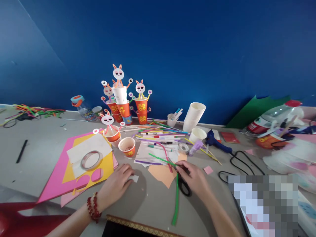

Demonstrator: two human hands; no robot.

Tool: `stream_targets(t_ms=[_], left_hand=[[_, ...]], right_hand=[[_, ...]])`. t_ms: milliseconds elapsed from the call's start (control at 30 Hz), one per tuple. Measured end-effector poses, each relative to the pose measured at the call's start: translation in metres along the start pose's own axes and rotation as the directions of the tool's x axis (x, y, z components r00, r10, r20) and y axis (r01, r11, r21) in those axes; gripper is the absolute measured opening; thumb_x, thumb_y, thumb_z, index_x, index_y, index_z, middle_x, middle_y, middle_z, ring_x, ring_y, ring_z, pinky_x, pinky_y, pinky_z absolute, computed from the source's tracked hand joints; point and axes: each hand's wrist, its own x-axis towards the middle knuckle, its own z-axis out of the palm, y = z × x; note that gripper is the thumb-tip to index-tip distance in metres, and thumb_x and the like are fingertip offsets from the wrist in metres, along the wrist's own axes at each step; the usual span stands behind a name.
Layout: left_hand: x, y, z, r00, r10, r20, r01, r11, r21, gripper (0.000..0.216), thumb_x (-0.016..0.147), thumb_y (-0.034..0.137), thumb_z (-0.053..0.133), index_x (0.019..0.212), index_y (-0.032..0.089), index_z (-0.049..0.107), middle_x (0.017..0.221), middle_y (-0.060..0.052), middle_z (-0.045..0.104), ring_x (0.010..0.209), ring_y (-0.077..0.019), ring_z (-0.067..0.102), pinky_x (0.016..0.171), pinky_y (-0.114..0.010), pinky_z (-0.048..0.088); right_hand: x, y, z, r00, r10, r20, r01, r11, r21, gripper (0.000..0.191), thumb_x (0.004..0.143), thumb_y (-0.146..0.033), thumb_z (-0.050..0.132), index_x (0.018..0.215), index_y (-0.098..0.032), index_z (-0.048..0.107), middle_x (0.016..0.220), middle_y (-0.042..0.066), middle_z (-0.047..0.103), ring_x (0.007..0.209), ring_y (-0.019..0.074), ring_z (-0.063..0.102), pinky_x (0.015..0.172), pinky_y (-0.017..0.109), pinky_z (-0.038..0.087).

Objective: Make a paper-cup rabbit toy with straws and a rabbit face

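My left hand [116,185] rests on the grey table with its fingers curled over a small white paper scrap [133,178]. My right hand [195,179] is closed around black-handled scissors [184,187] that lie on the table. A long green pipe cleaner [176,200] runs from beside that hand toward the near edge. A peach paper piece [163,173] lies between the hands. An orange paper cup [127,146] stands just beyond my left hand.
Pink and yellow sheets [56,177] with a tape roll [91,160] lie at left. Rabbit-faced cups [123,98] are stacked by the blue wall. White cups [194,117], a blue glue gun [216,141], its black cord [237,164] and scattered straws [158,135] fill the middle and right.
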Motion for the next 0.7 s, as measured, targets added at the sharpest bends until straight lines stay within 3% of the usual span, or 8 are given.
stream_targets(t_ms=[200, 367, 533, 700], left_hand=[[0.004, 0.007, -0.004, 1.0, -0.03, 0.003, 0.03, 0.998, -0.056, 0.009, 0.092, 0.015, 0.051, 0.088, 0.021, 0.056, 0.096, -0.004, 0.062, 0.093, -0.0221, 0.059, 0.083, -0.035, 0.048], [0.009, 0.016, -0.004, 0.999, 0.03, -0.014, -0.031, 0.995, -0.093, 0.012, 0.094, 0.014, 0.044, 0.093, 0.022, 0.054, 0.092, -0.002, 0.063, 0.082, -0.0186, 0.063, 0.071, -0.029, 0.048], [0.058, 0.028, -0.019, 0.969, 0.201, -0.147, -0.191, 0.979, 0.076, 0.023, 0.097, 0.016, 0.038, 0.107, 0.021, 0.058, 0.106, -0.008, 0.063, 0.096, -0.0218, 0.063, 0.084, -0.034, 0.05], [0.098, 0.039, -0.023, 0.953, 0.151, -0.262, -0.071, 0.954, 0.292, 0.029, 0.093, 0.01, 0.042, 0.115, 0.02, 0.058, 0.126, -0.013, 0.056, 0.116, -0.0295, 0.052, 0.092, -0.044, 0.049]], right_hand=[[-0.001, 0.002, -0.001, 1.0, -0.001, -0.005, 0.002, 1.0, 0.019, 0.022, 0.093, -0.039, 0.05, 0.091, -0.024, 0.066, 0.085, 0.003, 0.073, 0.075, 0.0208, 0.066, 0.063, 0.026, 0.047], [0.0, 0.0, -0.002, 1.0, 0.012, -0.024, -0.011, 0.998, 0.068, 0.026, 0.093, -0.042, 0.049, 0.093, -0.023, 0.066, 0.087, 0.005, 0.074, 0.075, 0.0213, 0.067, 0.063, 0.027, 0.049], [0.002, 0.003, -0.002, 0.998, 0.011, -0.065, -0.005, 0.997, 0.081, 0.027, 0.092, -0.044, 0.05, 0.093, -0.023, 0.067, 0.086, 0.005, 0.074, 0.073, 0.022, 0.068, 0.064, 0.029, 0.051], [0.002, 0.005, -0.004, 0.988, 0.04, -0.147, -0.019, 0.991, 0.136, 0.023, 0.09, -0.041, 0.052, 0.092, -0.022, 0.066, 0.082, 0.005, 0.074, 0.07, 0.022, 0.069, 0.064, 0.029, 0.052]])
